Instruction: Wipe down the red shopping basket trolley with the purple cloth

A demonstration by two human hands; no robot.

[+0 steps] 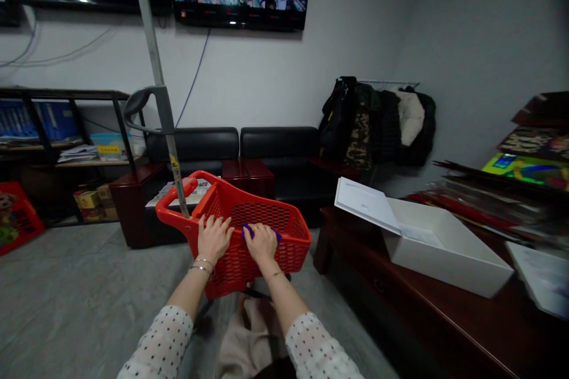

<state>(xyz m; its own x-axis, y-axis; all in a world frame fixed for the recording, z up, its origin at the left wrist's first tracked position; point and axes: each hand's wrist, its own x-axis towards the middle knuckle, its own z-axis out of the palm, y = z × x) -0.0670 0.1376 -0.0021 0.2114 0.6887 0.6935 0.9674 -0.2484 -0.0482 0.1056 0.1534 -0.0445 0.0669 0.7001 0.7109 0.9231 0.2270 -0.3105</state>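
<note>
A red plastic shopping cart (288, 224) with perforated basket walls stands in front of me, its handle toward the left. My left hand (214, 239) grips the near rim close to the handle end, fingers bent over the edge. Farther right on the same rim, my right hand (262, 243) presses a purple cloth (246, 231) against the plastic. Most of the cloth is hidden under the palm and fingers. A grey metal pole (153, 41) with a dark plastic loop grip (144, 109) rises at the cart's handle end; its lower end is hidden behind the handle.
On the right, an open white box (448, 269) sits on a dark wooden table (422, 302) beside stacked flat packages (471, 189). Black sofas (284, 154) line the wall behind the cart. A shelf (80, 95) with folders stands left, and coats (377, 124) hang at the back.
</note>
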